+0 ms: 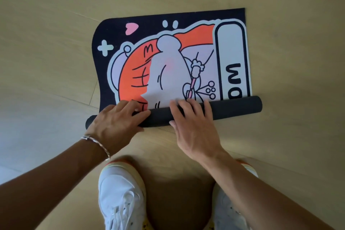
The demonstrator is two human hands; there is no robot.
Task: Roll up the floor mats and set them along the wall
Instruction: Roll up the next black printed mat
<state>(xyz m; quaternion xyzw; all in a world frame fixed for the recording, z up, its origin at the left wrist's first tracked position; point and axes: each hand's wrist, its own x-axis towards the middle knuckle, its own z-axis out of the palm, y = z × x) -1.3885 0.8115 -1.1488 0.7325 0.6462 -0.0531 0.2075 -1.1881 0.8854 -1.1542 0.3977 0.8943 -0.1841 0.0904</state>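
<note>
A dark floor mat with a white and orange cartoon print lies on the wooden floor in front of me. Its near edge is wound into a black roll that runs left to right. My left hand presses on the left part of the roll, fingers curled over its top. My right hand lies flat on the middle of the roll, fingers spread and reaching onto the printed face. The roll's left end pokes out beyond my left wrist, which wears a silver bracelet.
My two white sneakers stand on the light wooden floor just below the roll. Bare floor surrounds the mat on all sides. No wall is in view.
</note>
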